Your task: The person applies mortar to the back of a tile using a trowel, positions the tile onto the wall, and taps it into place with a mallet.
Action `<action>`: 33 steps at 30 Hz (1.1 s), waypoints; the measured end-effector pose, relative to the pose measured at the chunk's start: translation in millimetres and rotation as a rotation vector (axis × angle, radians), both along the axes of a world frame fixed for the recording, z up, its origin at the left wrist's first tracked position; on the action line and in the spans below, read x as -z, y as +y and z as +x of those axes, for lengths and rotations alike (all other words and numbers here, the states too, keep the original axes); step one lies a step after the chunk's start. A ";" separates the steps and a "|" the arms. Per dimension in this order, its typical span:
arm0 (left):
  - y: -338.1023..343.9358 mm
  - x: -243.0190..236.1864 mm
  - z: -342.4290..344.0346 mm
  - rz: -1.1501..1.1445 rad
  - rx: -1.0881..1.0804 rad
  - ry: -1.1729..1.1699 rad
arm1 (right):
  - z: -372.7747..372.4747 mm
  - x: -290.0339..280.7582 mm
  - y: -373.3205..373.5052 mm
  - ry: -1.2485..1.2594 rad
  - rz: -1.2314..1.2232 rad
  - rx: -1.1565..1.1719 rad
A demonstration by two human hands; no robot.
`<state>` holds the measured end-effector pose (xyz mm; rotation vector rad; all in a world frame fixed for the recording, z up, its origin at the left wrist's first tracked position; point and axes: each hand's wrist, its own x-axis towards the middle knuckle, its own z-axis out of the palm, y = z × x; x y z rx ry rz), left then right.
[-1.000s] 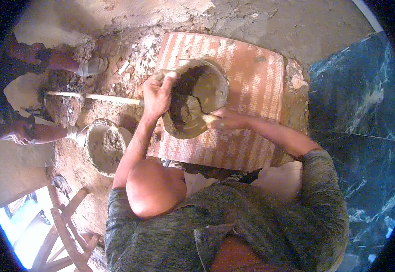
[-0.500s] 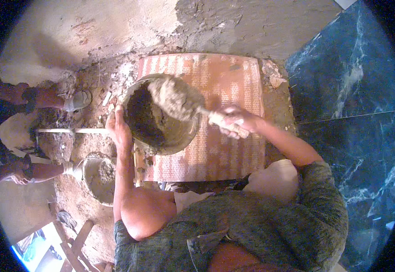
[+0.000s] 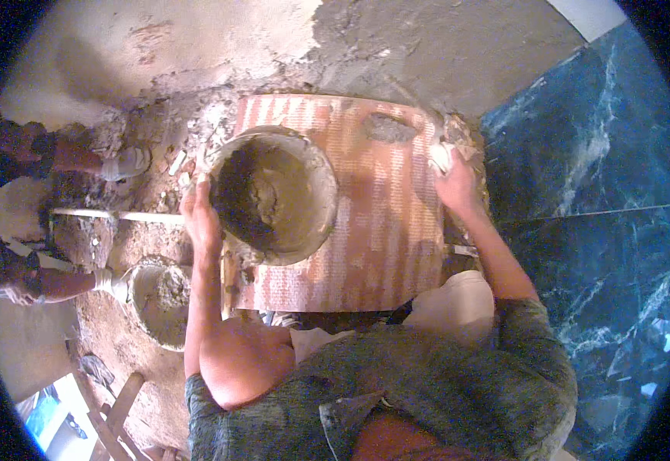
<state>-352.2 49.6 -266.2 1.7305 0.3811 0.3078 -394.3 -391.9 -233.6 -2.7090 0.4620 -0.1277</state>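
A round, mortar-smeared bucket (image 3: 315,223) stands on the left part of a reddish tile (image 3: 381,253) with its ribbed back up. Grey mortar (image 3: 269,196) lies inside it. My left hand (image 3: 202,219) is closed on the bucket's left side, near the rim. Over the tile's right edge, my right hand (image 3: 458,180) grips the pale handle of a trowel (image 3: 441,159); its blade is seen edge-on and hard to make out. To the left of that hand, a dab of wet mortar (image 3: 390,128) sits near the tile's far edge.
Dark blue marbled tiles (image 3: 581,269) cover the right side. Beyond lies a partly plastered surface (image 3: 442,46). At left, another person's gloved hand (image 3: 112,284) touches a second mortar bucket (image 3: 162,303). A pale pole (image 3: 119,215) and wooden pieces (image 3: 123,407) lie there too.
My right hand has moved right and away from me, from beside the bucket with a loaded trowel. A mortar dab now shows on the tile. My left hand stays on the bucket.
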 end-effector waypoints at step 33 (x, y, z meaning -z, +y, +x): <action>-36.1 -59.2 27.4 0.389 0.505 0.078 | 24.7 -85.2 213.8 -0.180 -0.843 -1.088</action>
